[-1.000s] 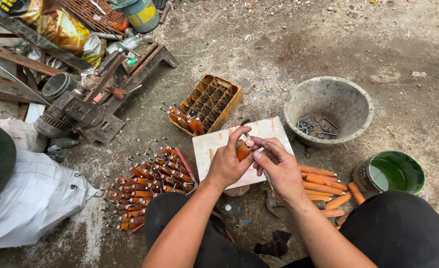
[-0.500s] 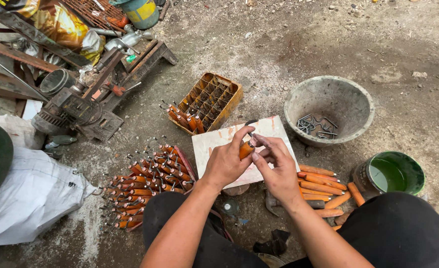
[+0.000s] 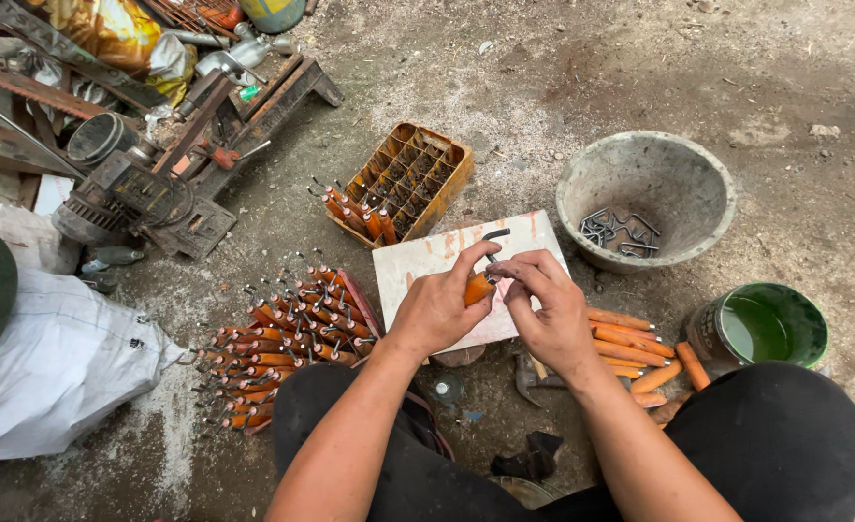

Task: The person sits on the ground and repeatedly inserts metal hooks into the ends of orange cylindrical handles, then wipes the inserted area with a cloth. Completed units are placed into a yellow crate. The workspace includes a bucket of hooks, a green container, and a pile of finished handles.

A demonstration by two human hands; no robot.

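My left hand [image 3: 439, 307] grips an orange wooden handle [image 3: 478, 288] with a dark metal hook [image 3: 494, 235] sticking out of its top. My right hand [image 3: 547, 311] pinches the same piece from the right, fingers closed at the handle's top end. Both hands hover over a pale board [image 3: 435, 266] lying on the ground. A pile of finished orange handles with hooks [image 3: 277, 343] lies to the left. Plain orange handles [image 3: 630, 346] lie to the right, beside my right wrist.
A grey concrete bowl [image 3: 640, 174] holds loose metal hooks [image 3: 613, 228]. A yellow divided crate [image 3: 408, 176] holds a few hooked handles. A green tin of paint [image 3: 766, 327] stands at the right. A white sack [image 3: 55, 367] and a rusty machine [image 3: 142, 198] lie at the left.
Both hands stay over the board on the same handle, and the fingers have shifted slightly around its top. The view has tilted a little.
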